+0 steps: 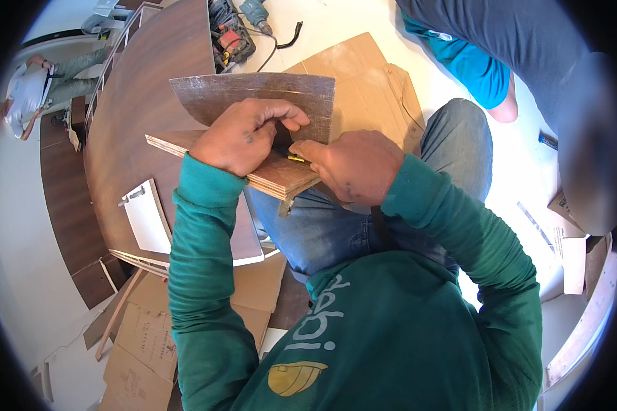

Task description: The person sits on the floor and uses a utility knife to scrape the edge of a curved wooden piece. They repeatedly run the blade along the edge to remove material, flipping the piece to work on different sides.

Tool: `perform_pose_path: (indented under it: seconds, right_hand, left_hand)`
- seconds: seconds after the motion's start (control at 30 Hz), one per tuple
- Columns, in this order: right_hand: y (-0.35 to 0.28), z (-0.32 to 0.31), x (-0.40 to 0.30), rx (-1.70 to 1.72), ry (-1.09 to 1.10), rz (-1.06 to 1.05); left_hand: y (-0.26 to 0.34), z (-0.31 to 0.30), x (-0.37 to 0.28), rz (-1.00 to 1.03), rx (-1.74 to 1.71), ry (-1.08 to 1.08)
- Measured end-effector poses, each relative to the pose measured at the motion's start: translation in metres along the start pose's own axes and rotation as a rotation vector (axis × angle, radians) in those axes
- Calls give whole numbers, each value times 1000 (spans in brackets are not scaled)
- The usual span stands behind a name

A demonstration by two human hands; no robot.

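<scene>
My left hand (239,136) bends over a plywood board (283,177) with a brown face and a layered edge. Its fingers curl in front of a dark brown sheet (252,85) that stands up behind the board; whether they grip anything is hidden. In my right hand (360,167) is a small yellow tool (296,159), perhaps a utility knife, mostly covered by the fingers. The index finger points along it, close to where board and sheet meet. Below the board's near corner a small metal fitting (286,207) shows above my jeans.
A large brown panel (144,103) lies at the left, with a white block (146,218) on it. Beyond are a drill (256,15) and an open toolbox (232,38). Cardboard (370,87) covers floor ahead. One person (493,46) is close at right, another (46,92) far left.
</scene>
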State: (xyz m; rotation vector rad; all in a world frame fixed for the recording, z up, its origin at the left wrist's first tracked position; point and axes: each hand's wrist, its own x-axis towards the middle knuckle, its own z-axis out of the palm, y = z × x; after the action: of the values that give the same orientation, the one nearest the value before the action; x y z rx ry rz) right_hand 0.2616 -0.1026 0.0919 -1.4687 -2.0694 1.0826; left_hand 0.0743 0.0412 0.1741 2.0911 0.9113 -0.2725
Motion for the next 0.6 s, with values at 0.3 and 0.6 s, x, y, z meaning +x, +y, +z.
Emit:
perform_pose_path:
  seconds: [0.3, 0.6]
  right_hand:
    - [-18, -98, -123, 5, -71, 21]
    - [-26, -81, -117, 199, 145, -9]
  left_hand:
    - [-2, 1, -4, 29, 6, -4]
    - [22, 4, -8, -89, -100, 144]
